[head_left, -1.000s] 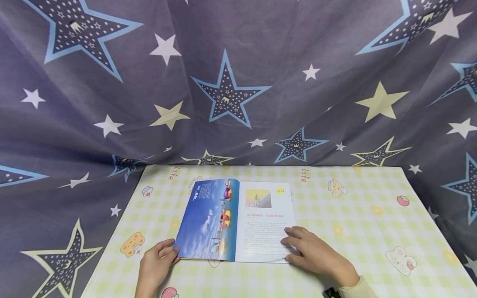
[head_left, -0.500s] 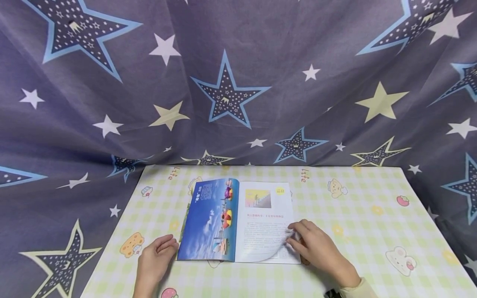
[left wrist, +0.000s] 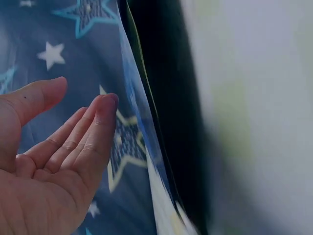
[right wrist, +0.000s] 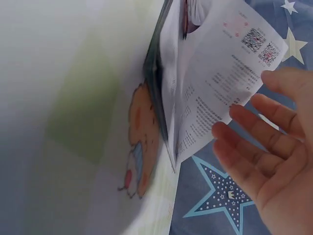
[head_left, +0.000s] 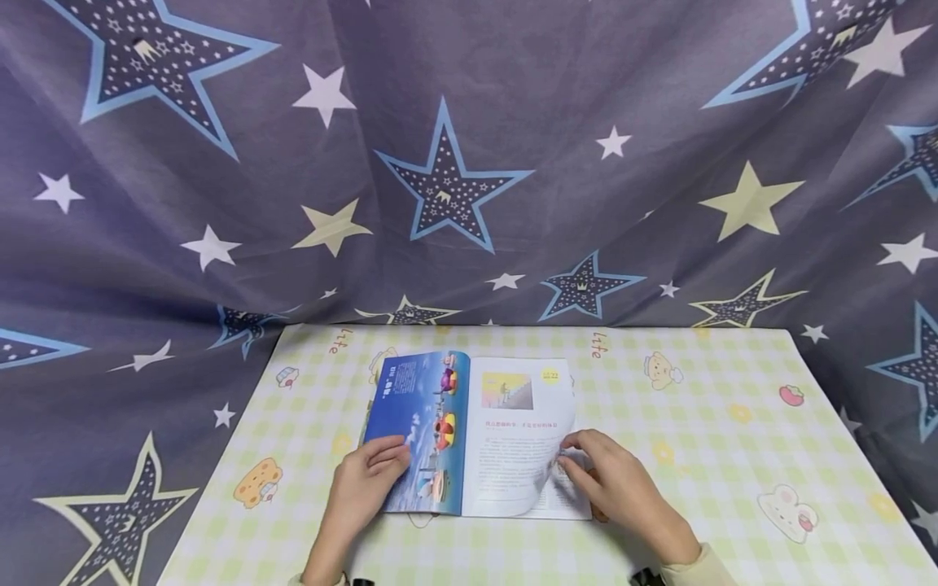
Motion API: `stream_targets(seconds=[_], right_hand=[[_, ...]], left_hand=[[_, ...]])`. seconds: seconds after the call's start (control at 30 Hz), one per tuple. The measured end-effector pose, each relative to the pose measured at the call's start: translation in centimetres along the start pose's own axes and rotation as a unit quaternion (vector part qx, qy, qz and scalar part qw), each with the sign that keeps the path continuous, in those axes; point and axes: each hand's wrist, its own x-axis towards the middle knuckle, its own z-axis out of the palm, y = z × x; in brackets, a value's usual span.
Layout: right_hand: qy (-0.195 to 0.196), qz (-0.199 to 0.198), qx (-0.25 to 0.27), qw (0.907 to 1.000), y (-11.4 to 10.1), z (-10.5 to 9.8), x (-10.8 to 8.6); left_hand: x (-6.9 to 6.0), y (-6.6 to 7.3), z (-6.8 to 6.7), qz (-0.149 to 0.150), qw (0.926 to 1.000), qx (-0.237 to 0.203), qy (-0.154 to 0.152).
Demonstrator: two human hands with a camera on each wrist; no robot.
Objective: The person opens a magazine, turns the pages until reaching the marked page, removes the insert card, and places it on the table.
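An open magazine lies on the table, its left page (head_left: 401, 423) a blue scene with sky, water and colourful floats. The right page (head_left: 513, 443) carries a small picture and text, and its lower outer corner is lifted and curled inward. Index finger and thumb of my right hand (head_left: 623, 484) pinch that page at its outer edge. The right wrist view shows the printed underside of the raised page (right wrist: 215, 93), with QR codes, at the fingertips. My left hand (head_left: 370, 476) is over the lower left page with relaxed fingers, holding nothing; whether it touches the page is unclear.
A checked tablecloth (head_left: 703, 488) printed with cartoon animals covers the table. Behind and beside the table hangs a dark curtain (head_left: 557, 212) patterned with stars. Dark bands or devices (head_left: 648, 576) show at both wrists.
My left hand has moved right from beside the magazine's left edge to over the left page. My right hand has lifted the right page's outer edge, which is now curled inward.
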Motion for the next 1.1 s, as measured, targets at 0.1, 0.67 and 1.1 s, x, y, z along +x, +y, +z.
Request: stream_targets(seconds=[0.1,0.67,1.1], right_hand=[[0.0,-0.016,0.027,0.9995,-0.1,0.0,0.1],[-0.049,-0.059,0.096,0.9924,-1.0,0.7,0.6],[-0.075,-0.058,0.096,0.9908,-1.1,1.2,0.6]], left_hand=[[0.3,0.8,1.7,0.029,0.999,-0.018,-0.03],[1.2,4.7,9.0,0.11,0.9746,-0.061,-0.185],[0.9,4.3,10.3,0.093,0.9749,-0.071,-0.189]])
